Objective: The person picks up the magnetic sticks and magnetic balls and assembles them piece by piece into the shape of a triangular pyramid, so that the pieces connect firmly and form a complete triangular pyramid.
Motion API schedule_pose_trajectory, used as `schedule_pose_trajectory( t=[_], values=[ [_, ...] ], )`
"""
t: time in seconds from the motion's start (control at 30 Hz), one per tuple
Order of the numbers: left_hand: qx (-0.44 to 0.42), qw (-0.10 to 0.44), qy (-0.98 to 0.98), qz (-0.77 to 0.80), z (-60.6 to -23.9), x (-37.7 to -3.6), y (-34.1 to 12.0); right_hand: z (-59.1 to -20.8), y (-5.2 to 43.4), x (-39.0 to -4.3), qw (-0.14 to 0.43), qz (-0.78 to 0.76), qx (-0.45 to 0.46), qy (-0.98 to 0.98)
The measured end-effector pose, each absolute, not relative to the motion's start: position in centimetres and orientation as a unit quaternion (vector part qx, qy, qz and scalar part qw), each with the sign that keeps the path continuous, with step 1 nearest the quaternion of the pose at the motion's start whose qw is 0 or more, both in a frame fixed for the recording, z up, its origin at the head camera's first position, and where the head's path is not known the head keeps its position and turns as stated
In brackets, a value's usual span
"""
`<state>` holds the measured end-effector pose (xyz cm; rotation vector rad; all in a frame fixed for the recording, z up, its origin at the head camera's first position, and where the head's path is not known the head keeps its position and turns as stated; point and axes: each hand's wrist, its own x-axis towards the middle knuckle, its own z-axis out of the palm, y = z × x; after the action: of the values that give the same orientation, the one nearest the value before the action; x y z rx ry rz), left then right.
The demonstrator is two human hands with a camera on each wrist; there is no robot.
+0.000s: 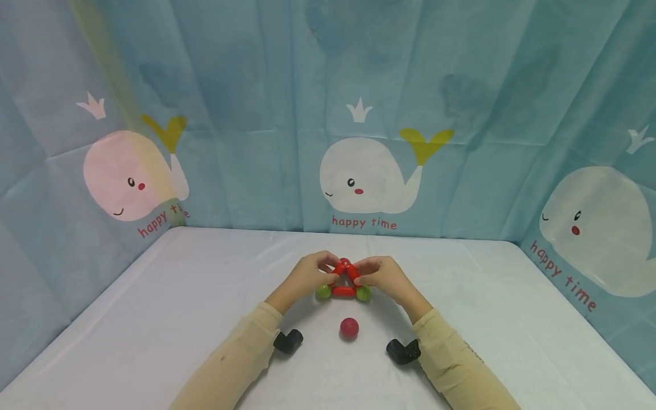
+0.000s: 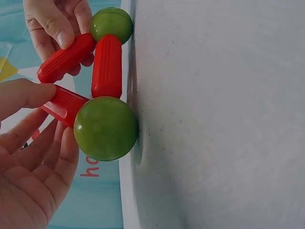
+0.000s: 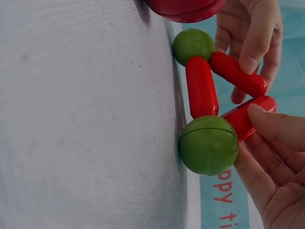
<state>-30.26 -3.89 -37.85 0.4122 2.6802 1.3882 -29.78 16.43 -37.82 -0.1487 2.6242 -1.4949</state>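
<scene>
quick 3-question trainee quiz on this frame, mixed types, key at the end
1. True or false: the red ball is part of the triangle.
2. What sits at the two bottom corners of the triangle? A) black elbows B) green balls C) red balls
3. Fill in: the left hand and right hand each pinch one slanted red ____ near the top.

Key:
1. False. It lies apart on the table, between the two black elbow pieces.
2. B. The green balls rest on the table, joined by a red rod.
3. rod
</scene>
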Motion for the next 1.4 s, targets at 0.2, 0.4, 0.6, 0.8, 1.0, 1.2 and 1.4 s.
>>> schedule_pose_trajectory(
  t=[0.2, 0.4, 0.6, 0.8, 1.0, 1.2, 1.4],
  values=[
    [0.142, 0.045, 0.878, 0.454, -37.9, -30.3, -3.8, -37.9, 16.4, -29.8, 0.057, -0.491, -0.051, 0.868],
    [0.139, 0.045, 0.882, 0.448, -38.0, -30.3, -3.7, -37.8, 16.4, -29.7, 0.057, -0.492, -0.053, 0.867],
    [0.138, 0.046, 0.884, 0.444, -37.9, -30.2, -3.8, -37.9, 16.5, -29.7, 0.059, -0.493, -0.052, 0.867],
    [0.127, 0.074, 0.89, 0.431, -37.7, -30.5, -4.8, -37.0, 16.9, -29.5, 0.06, -0.479, -0.041, 0.875],
    [0.103, 0.161, 0.88, 0.436, -37.8, -30.8, -6.5, -35.5, 17.9, -29.0, 0.087, -0.467, -0.061, 0.878],
    [0.103, 0.193, 0.862, 0.456, -38.4, -31.2, -7.4, -35.0, 18.0, -28.3, 0.171, -0.457, -0.156, 0.859],
    [0.1, 0.201, 0.859, 0.461, -38.7, -31.4, -7.5, -35.7, 17.9, -28.2, 0.216, -0.44, -0.196, 0.849]
  ],
)
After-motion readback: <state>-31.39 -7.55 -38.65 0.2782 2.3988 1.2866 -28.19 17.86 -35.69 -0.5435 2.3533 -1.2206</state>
